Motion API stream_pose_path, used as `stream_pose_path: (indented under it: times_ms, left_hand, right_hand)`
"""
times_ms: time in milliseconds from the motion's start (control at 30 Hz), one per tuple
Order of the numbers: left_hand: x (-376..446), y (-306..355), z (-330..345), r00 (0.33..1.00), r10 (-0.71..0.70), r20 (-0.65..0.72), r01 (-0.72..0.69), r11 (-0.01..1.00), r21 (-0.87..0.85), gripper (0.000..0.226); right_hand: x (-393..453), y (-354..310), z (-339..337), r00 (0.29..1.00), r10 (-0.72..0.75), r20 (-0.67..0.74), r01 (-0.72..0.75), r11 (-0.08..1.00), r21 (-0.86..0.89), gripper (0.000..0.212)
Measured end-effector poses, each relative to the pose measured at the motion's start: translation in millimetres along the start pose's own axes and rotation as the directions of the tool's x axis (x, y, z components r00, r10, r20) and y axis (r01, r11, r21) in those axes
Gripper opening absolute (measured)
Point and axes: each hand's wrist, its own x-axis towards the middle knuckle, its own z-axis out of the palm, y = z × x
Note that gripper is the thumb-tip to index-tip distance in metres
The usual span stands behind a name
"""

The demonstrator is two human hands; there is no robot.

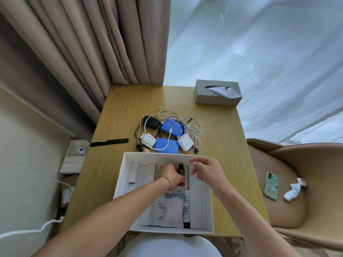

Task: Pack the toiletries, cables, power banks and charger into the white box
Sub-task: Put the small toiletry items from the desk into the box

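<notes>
Left hand (171,176) grips brown bottle (181,173) inside white box (120,179).

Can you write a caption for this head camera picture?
Left hand sets small brown bottle into white cardboard box; right hand hovers open.

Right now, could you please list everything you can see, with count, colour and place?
box: one, white, near table edge
bottle: one, brown, in box, gripped
tube: one, black-and-white, in box
sachets: a few, pale, in box
power banks: two, blue, behind box
chargers: three, two white, one black, among cables
cables: tangle, white and black
small bottle: one, brown, behind box
comb: one, black, table left
tissue box: one, grey, far corner
phone: one, green, chair
hands: left grips bottle; right open over box
</notes>
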Motion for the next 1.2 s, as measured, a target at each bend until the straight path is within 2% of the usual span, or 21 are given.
stream_pose_path:
  times_ms: [200,467,567,700,867,1067,1133,1200]
  left_hand:
    - [12.7,6.4,12.5,0.998,0.024,-0.054,-0.016,0.989,0.148,0.028]
    - [2.0,-6.1,3.6,0.992,0.106,-0.074,-0.101,0.993,0.062,0.011]
    - [-12.8,-11.3,-16.2,0.970,0.231,-0.075,-0.222,0.969,0.109,0.011]
    - [-33.6,-14.8,-55.5,0.894,0.426,-0.135,-0.405,0.900,0.159,0.015]
    - [-31.8,-12.1,-116.3,0.848,0.491,-0.197,-0.485,0.871,0.084,0.010]
    - [8.0,-14.1,-174.0,0.872,0.472,-0.127,-0.451,0.877,0.164,0.018]
    - [24.3,-17.5,-185.2,0.870,0.488,-0.074,-0.458,0.853,0.251,0.024]
    - [40.5,-21.2,-192.3,0.851,0.524,-0.013,-0.479,0.788,0.387,0.030]
  right_hand:
    - [-11.8,1.9,-5.3,1.000,0.017,0.008,-0.017,0.999,0.048,0.024]
    - [-7.5,-2.9,1.1,0.998,-0.054,-0.039,0.055,0.998,0.018,0.024]
    - [-3.7,-11.4,5.6,0.990,-0.124,-0.066,0.122,0.992,-0.039,0.025]
    - [5.7,-31.1,16.6,0.980,-0.191,-0.062,0.187,0.981,-0.059,0.024]
    - [27.9,-55.8,41.1,0.978,-0.204,-0.039,0.201,0.977,-0.075,0.024]
    - [58.1,-70.8,66.6,0.984,-0.178,-0.015,0.176,0.981,-0.084,0.028]
    - [64.5,-71.4,71.1,0.986,-0.165,-0.026,0.163,0.983,-0.090,0.030]
    - [68.3,-70.1,74.4,0.987,-0.160,-0.034,0.155,0.982,-0.106,0.030]
